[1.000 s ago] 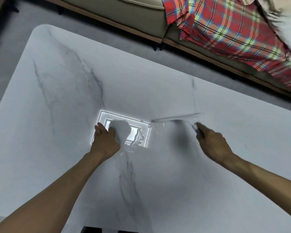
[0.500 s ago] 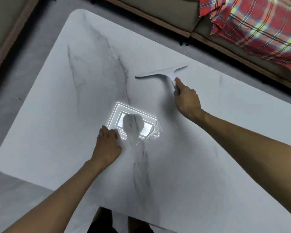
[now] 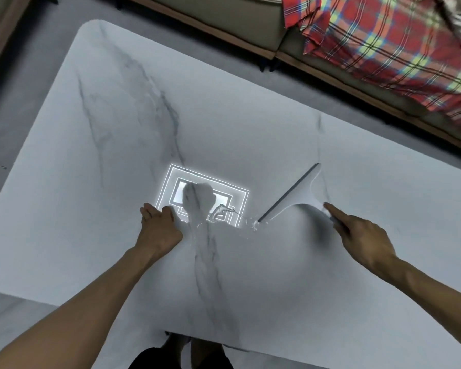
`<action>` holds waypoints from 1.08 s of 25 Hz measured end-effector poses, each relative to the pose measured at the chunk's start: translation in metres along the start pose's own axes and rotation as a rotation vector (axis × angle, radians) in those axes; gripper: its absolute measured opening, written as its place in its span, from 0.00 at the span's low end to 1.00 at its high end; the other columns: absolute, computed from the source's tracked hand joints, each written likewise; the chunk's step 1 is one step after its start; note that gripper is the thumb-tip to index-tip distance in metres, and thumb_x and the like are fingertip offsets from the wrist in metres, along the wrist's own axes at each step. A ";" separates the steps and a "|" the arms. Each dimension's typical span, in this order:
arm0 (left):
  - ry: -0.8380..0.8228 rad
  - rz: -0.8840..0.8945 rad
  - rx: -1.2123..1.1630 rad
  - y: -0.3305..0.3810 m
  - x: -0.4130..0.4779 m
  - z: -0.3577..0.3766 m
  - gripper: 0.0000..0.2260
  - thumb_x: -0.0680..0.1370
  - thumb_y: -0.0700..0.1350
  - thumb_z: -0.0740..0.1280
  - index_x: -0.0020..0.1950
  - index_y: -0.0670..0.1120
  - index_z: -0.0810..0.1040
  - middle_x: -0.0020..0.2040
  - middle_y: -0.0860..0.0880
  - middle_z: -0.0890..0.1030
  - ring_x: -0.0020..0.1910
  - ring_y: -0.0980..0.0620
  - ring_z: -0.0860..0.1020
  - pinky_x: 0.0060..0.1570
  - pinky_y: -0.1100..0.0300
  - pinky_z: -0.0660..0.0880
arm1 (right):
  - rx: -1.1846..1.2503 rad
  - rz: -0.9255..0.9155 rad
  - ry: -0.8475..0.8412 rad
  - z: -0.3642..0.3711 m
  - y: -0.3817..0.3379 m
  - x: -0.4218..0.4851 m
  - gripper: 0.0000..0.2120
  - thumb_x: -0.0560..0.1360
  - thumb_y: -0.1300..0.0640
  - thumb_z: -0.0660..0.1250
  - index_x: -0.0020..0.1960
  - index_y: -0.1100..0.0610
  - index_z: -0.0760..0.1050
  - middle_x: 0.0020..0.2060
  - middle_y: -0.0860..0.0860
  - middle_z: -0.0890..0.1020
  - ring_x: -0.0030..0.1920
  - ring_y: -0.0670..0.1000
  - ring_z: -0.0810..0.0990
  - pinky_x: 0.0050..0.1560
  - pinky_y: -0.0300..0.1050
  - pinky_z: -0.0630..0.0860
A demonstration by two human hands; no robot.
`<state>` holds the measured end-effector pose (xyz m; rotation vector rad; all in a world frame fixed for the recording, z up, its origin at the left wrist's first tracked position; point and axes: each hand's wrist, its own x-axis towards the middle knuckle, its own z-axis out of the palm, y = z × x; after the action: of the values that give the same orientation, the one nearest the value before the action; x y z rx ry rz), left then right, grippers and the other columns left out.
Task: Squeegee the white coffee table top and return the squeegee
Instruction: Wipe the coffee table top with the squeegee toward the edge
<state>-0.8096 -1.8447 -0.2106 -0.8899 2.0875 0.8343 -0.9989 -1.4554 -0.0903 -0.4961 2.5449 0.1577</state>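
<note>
The white marble-veined coffee table top [image 3: 250,123] fills most of the view. A white squeegee [image 3: 296,195] with a dark rubber blade lies slanted on it, right of centre. My right hand [image 3: 362,233] grips its handle, index finger stretched along it. The blade's lower end touches a small puddle of water [image 3: 253,225]. My left hand [image 3: 159,225] rests flat on the table, fingers together, beside a bright reflection of a ceiling lamp [image 3: 205,198].
A sofa [image 3: 224,20] with a red plaid blanket [image 3: 389,35] runs along the far side of the table. Grey floor [image 3: 24,89] surrounds the table on the left. The table's near edge is at the bottom, above my feet [image 3: 181,352].
My right hand has pulled the squeegee from the far middle of the table back toward me and to the right, turning the blade slanted. The left hand has stayed in place.
</note>
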 end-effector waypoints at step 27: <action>0.265 0.023 -0.321 -0.151 -0.108 0.029 0.16 0.70 0.35 0.61 0.50 0.54 0.64 0.43 0.54 0.73 0.39 0.56 0.73 0.31 0.60 0.64 | -0.125 -0.822 -0.086 0.095 -0.260 -0.049 0.20 0.81 0.40 0.48 0.73 0.36 0.59 0.53 0.48 0.80 0.54 0.56 0.80 0.45 0.48 0.74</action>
<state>-0.6257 -1.8714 -0.1827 -1.2045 2.2277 1.1381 -0.8156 -1.6602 -0.1485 -1.4853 2.0582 0.0293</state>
